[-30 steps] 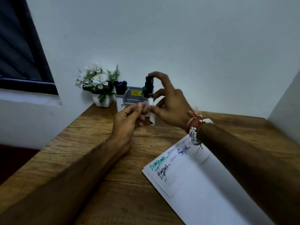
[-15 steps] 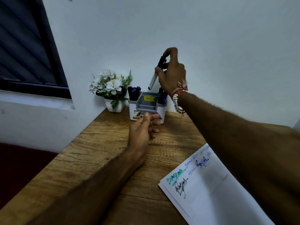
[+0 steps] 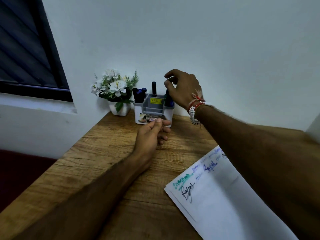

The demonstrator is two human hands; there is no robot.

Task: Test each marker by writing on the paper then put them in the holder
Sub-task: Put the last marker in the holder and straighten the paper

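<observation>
Now right hand (image 3: 185,90) empty, loose above holder (image 3: 138,116) mid-frame; marker (image 3: 154,89) stands inside. Left hand (image 3: 149,135) at holder front, grip unclear. Withdraw straight up, avoid other markers (image 3: 139,94).

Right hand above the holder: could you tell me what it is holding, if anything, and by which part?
Nothing: the right hand hovers with loosely curled fingers, clear of the black marker standing in the holder.

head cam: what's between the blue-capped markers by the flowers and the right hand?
One black-capped marker, standing upright in the holder. It sits apart from the blue-capped markers and clear of the right hand. Shown in the head view.
</observation>
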